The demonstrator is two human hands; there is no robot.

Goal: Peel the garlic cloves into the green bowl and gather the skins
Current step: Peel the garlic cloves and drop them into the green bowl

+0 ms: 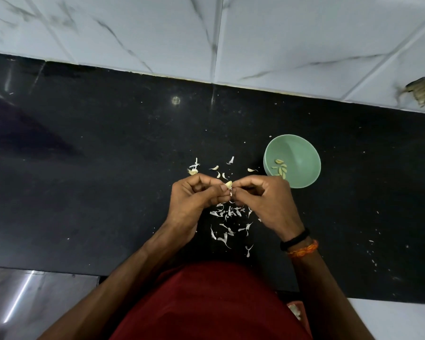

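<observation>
A pale garlic clove (228, 184) sits pinched between both hands above the black counter. My left hand (194, 202) holds it from the left with curled fingers. My right hand (263, 200) pinches its right end, where a bit of skin hangs. The green bowl (302, 153) stands just right of my right hand, with several peeled cloves (281, 168) in it. White garlic skins (228, 213) lie scattered on the counter under and beyond my hands. A root stub (193, 171) lies beyond my left hand.
The black counter (96, 168) runs to a white tiled wall (255, 33) at the back. A brown scrap (422, 90) sits on the wall at far right. The counter's front edge is close to my body; a floor shows at lower left.
</observation>
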